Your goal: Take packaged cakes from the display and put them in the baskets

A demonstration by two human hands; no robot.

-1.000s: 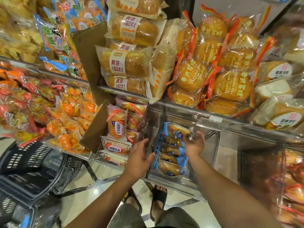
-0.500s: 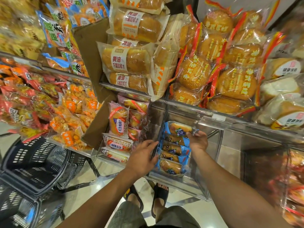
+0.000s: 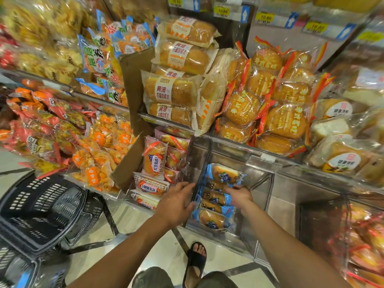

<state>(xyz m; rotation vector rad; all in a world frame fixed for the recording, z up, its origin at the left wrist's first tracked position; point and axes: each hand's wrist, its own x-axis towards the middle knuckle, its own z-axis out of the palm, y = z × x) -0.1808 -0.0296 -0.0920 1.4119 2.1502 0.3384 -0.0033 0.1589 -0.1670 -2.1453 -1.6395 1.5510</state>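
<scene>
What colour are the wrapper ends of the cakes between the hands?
Blue, on the small clear plastic cake packets; the head view shows it best.

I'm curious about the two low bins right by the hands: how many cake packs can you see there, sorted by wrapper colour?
Blue-wrapped cake packs: 5
Pink-and-red-wrapped cake packs: 6 in view
Total: 11 showing; more may lie hidden behind or beneath these.

"10.80" on yellow price tags (image 3: 222, 11)
</scene>
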